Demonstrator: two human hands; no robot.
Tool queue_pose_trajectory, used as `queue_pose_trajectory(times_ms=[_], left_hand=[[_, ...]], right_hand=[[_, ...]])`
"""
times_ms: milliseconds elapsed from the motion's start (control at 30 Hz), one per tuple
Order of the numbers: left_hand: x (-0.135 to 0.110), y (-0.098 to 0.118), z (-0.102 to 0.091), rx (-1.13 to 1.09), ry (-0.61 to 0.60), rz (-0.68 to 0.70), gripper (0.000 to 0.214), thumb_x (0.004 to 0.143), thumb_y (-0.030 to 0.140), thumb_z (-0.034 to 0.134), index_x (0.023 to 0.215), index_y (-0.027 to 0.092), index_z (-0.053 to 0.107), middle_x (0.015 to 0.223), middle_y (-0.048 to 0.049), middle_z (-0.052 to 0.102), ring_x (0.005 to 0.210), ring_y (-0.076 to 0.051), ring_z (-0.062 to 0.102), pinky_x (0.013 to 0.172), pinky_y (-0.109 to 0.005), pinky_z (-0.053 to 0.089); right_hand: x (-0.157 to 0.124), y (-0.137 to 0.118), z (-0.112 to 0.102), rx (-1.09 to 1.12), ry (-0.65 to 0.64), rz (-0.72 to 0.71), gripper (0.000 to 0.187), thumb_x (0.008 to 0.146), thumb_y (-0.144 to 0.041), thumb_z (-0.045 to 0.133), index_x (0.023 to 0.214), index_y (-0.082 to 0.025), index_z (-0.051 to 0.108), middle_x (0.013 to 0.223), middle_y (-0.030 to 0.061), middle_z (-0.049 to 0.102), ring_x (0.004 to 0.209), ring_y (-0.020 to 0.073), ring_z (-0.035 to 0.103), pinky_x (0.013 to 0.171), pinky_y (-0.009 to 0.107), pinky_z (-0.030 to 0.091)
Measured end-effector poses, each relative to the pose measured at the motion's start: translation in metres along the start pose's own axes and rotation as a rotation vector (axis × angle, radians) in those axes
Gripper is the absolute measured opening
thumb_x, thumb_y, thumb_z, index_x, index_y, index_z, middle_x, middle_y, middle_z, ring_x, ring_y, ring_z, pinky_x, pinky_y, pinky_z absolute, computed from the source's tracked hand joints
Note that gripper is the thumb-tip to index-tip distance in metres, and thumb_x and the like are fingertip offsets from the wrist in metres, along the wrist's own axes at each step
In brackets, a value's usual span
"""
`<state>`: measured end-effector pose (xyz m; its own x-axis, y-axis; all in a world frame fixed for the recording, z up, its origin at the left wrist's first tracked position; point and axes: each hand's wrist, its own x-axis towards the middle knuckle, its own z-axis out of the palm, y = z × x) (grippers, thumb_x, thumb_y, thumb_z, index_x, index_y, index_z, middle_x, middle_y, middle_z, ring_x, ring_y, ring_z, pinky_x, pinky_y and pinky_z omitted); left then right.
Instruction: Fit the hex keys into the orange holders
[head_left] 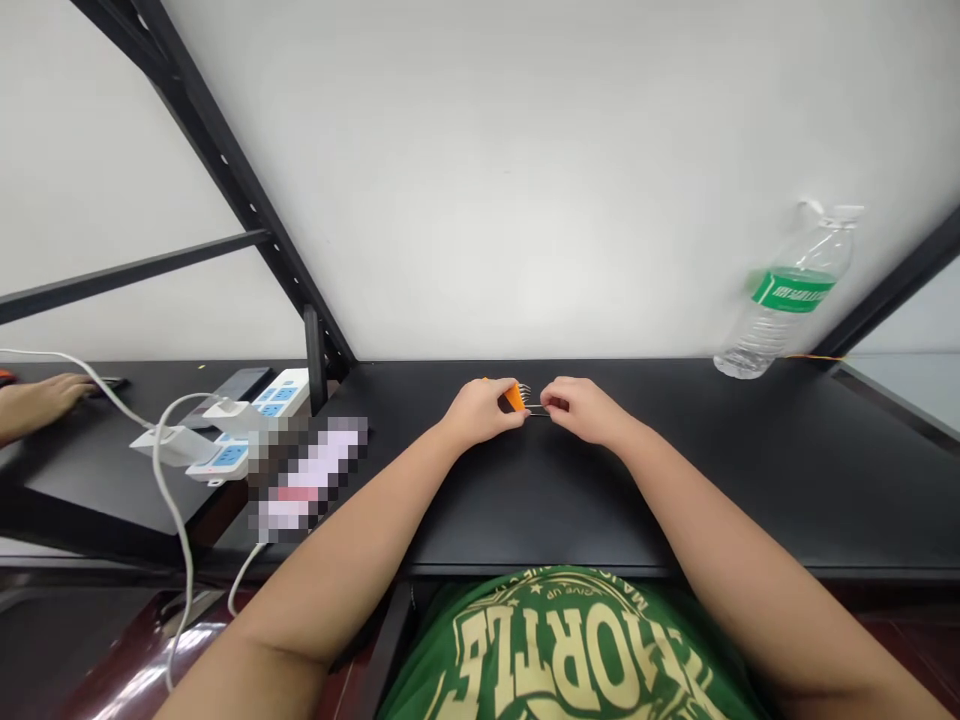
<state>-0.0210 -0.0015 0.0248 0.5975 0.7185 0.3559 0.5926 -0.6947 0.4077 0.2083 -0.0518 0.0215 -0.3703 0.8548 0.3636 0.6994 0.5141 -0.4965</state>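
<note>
Both my hands rest close together on the black table (570, 500), near its back edge. My left hand (482, 410) is closed around a small orange piece (514, 397) with thin metal pins sticking out to the right. My right hand (583, 408) is pinched at the other end of those pins, its fingertips on something thin and dark that I cannot make out.
A clear water bottle (787, 300) with a green label stands at the back right. White power strips (247, 425) with cables lie to the left, beside a black frame post (315, 355). Another person's hand (37, 400) rests on the far left table.
</note>
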Motion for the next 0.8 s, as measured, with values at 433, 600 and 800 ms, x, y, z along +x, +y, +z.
queue_pose_trajectory(times_ms=[433, 600, 800], left_hand=[[0.0003, -0.0007, 0.0013, 0.013, -0.008, 0.010, 0.021, 0.079, 0.041, 0.073, 0.079, 0.023, 0.063, 0.068, 0.0041, 0.065, 0.064, -0.015, 0.057, 0.065, -0.027, 0.040], [0.0002, 0.0009, -0.0004, 0.019, -0.021, -0.006, 0.021, 0.079, 0.042, 0.072, 0.078, 0.023, 0.063, 0.069, 0.0037, 0.066, 0.064, -0.015, 0.057, 0.064, -0.027, 0.040], [0.0006, 0.0002, -0.0002, 0.028, -0.020, -0.004, 0.022, 0.078, 0.042, 0.073, 0.078, 0.023, 0.063, 0.069, 0.0034, 0.066, 0.066, -0.016, 0.058, 0.065, -0.027, 0.040]], right_hand=[[0.0003, 0.0007, -0.0009, -0.014, 0.027, -0.014, 0.018, 0.089, -0.007, 0.056, 0.086, -0.020, 0.069, 0.088, 0.0024, 0.064, 0.073, 0.0133, 0.055, 0.070, 0.027, 0.043], [0.0001, 0.0027, -0.0006, -0.004, 0.033, -0.041, 0.019, 0.089, -0.007, 0.055, 0.086, -0.020, 0.069, 0.089, 0.0026, 0.064, 0.073, 0.0133, 0.056, 0.071, 0.027, 0.044], [0.0000, 0.0013, -0.0013, -0.018, 0.035, -0.019, 0.019, 0.089, -0.007, 0.055, 0.085, -0.020, 0.068, 0.088, 0.0025, 0.064, 0.073, 0.0135, 0.055, 0.070, 0.027, 0.043]])
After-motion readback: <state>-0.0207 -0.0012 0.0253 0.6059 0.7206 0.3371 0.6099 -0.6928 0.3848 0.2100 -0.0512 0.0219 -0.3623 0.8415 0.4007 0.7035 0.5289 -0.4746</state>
